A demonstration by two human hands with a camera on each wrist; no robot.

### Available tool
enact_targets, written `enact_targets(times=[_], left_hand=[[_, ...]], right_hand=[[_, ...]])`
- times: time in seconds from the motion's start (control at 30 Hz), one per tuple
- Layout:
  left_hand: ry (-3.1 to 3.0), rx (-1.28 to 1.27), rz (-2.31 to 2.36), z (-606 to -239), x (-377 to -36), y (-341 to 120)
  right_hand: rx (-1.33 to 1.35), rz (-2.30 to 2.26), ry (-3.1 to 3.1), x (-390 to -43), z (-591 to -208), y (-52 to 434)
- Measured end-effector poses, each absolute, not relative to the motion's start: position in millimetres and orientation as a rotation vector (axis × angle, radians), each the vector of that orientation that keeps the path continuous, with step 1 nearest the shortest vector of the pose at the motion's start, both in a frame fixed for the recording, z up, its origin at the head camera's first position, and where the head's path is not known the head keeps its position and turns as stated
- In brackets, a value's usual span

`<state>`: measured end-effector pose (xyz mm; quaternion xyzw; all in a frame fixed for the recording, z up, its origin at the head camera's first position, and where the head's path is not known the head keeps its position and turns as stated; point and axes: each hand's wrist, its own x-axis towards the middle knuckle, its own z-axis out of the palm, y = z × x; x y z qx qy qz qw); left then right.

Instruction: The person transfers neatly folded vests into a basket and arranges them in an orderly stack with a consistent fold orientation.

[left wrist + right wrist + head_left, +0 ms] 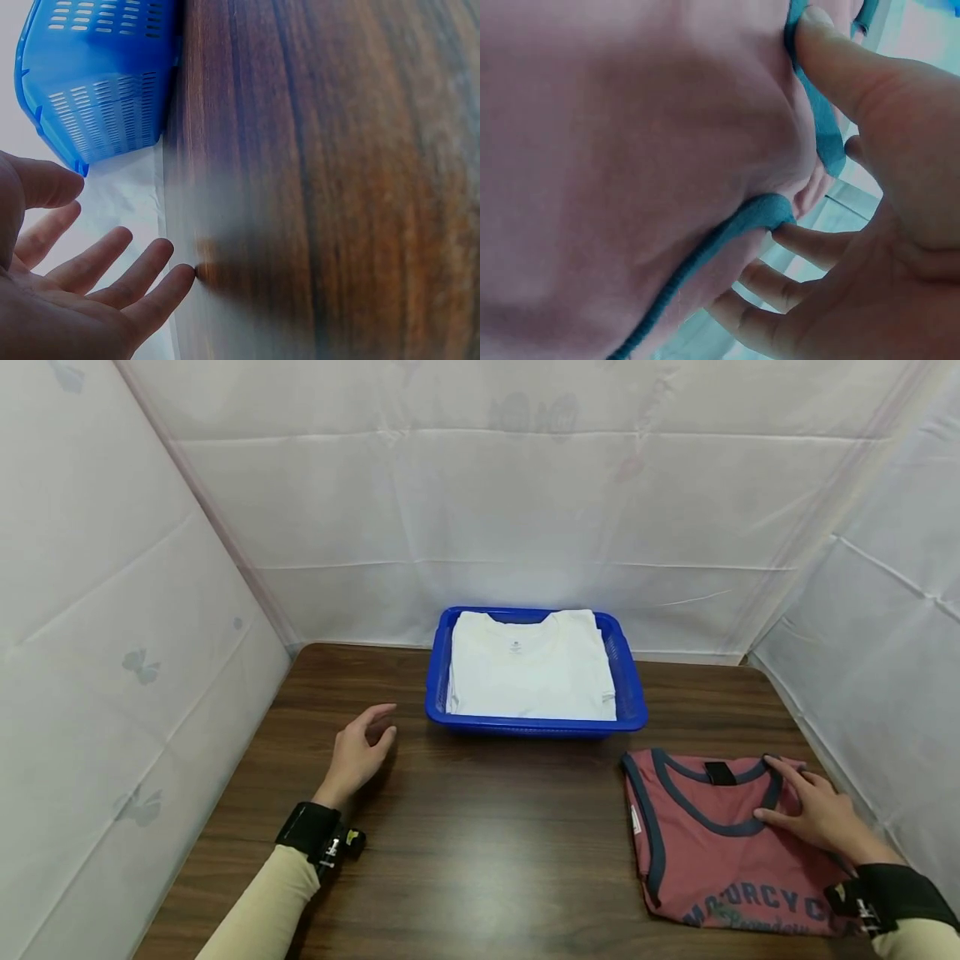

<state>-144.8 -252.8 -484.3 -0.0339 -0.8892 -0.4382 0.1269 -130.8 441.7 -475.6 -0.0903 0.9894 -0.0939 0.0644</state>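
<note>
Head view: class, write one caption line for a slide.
Right hand rests on a folded red tank top; open left hand hovers beside a blue basket of white shirts.

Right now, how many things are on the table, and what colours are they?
White: 1, the folded white shirt lying in the basket.
Blue: 1, the blue basket.
Red: 1, the folded red shirt, which the right hand touches near the collar.
The left hand hovers open, holding nothing.
Total: 3 things.
</note>
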Motion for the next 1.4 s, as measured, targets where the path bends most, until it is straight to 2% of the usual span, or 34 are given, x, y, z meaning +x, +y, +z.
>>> enact_targets(times=[0.53, 1.27, 1.4], left_hand=[[-2.585, -0.108, -1.277, -484, -143, -256], [-2.569, -0.108, -1.295, -485, -136, -257], [-2.574, -0.111, -1.290, -485, -135, -258]], right_hand=[[-0.205, -0.310, 2.894, -126, -472, 420], [-0.260, -0.410, 2.959, -114, -464, 339], [-0.342, -0.441, 2.964, -113, -462, 325]])
